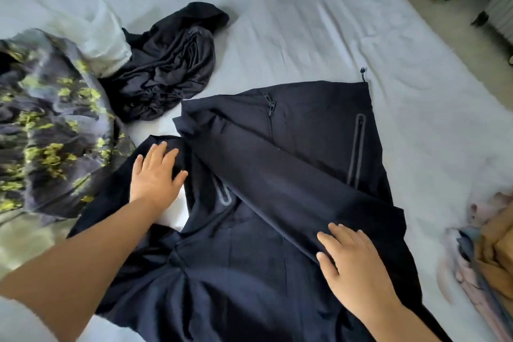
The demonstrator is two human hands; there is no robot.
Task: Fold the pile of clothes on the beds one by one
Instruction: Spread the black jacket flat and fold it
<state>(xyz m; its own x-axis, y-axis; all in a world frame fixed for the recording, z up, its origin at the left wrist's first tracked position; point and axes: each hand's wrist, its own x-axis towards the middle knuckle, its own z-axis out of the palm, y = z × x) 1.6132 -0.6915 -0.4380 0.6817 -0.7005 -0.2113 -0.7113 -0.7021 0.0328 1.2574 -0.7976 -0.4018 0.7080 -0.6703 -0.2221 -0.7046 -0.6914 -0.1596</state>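
While a pale blue-white bedsheet [291, 22] covers a wide bed that fills most of the view, a dark navy zip-up jacket of smooth fabric [277, 175] lies spread across its near middle, one sleeve folded diagonally over the front. Beyond the jacket's upper left corner sits a crumpled black garment [169, 69], with a white cloth [105, 39] touching it. Left of the jacket lies a grey blanket with yellow-green blotches [47, 119]. Right of the jacket, at the bed's edge, is a stack of folded pink and tan clothes [483, 253]. Far beyond the jacket, past the bed's right side, beige floor [455, 33] shows.

Both bare arms reach forward. The left hand [155, 175] rests flat on the jacket's left flap, fingers spread wide. The right hand [352, 261] presses flat on the folded sleeve near its cuff, fingers straight, holding nothing.
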